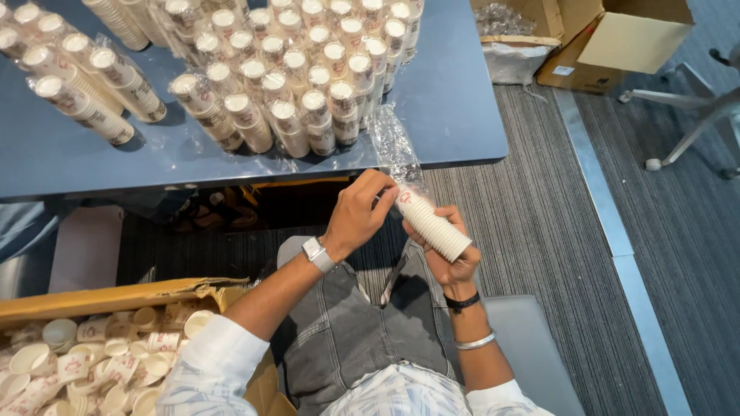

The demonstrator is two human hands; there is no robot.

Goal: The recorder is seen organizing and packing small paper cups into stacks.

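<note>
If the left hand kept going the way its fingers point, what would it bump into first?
Almost at once, the top of the white ribbed stack of paper cups held by the right hand; the left hand already pinches the clear plastic sleeve there.

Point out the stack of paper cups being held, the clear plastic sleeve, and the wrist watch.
stack of paper cups (433, 226): head view, ribbed middle.
clear plastic sleeve (391, 142): head view, crinkled part above the stack.
wrist watch (317, 253): head view, its band.
</note>
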